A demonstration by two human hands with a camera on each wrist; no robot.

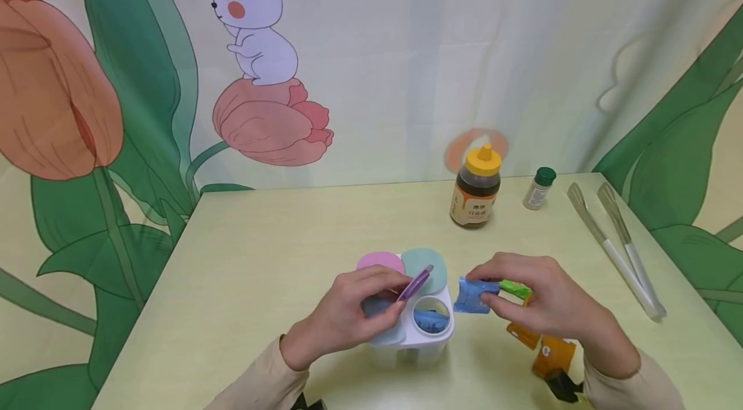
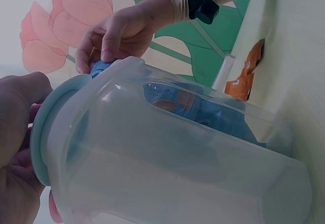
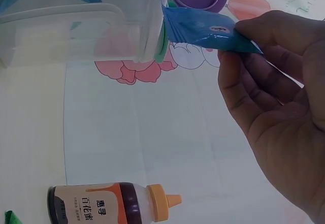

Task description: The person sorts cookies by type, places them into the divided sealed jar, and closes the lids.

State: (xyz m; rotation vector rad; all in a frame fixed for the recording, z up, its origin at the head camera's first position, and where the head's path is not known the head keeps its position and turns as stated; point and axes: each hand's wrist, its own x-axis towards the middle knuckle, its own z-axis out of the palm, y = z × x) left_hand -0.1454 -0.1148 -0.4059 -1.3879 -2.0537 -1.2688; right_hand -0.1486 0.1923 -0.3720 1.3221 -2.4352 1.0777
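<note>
A white-topped clear container (image 1: 406, 337) stands on the table with several round compartments, under pink (image 1: 380, 260), green (image 1: 425, 266) and grey-blue lids. My left hand (image 1: 361, 307) is over it, pinching a tilted purple lid (image 1: 416, 282) by its edge. Beside that lid, one round opening is uncovered, and blue packets (image 1: 431, 320) show inside; the left wrist view shows them through the clear wall. Between thumb and fingers, my right hand (image 1: 545, 297) pinches another blue packet (image 3: 203, 27), right at the container's rim on the right.
Orange packets (image 1: 554, 356) and a green packet (image 1: 515, 288) lie under and beside my right hand. Behind stand a honey bottle (image 1: 476, 197) with a yellow cap and a small green-capped bottle (image 1: 538, 189). Tongs (image 1: 592, 220) lie near the right table edge. A printed curtain hangs behind.
</note>
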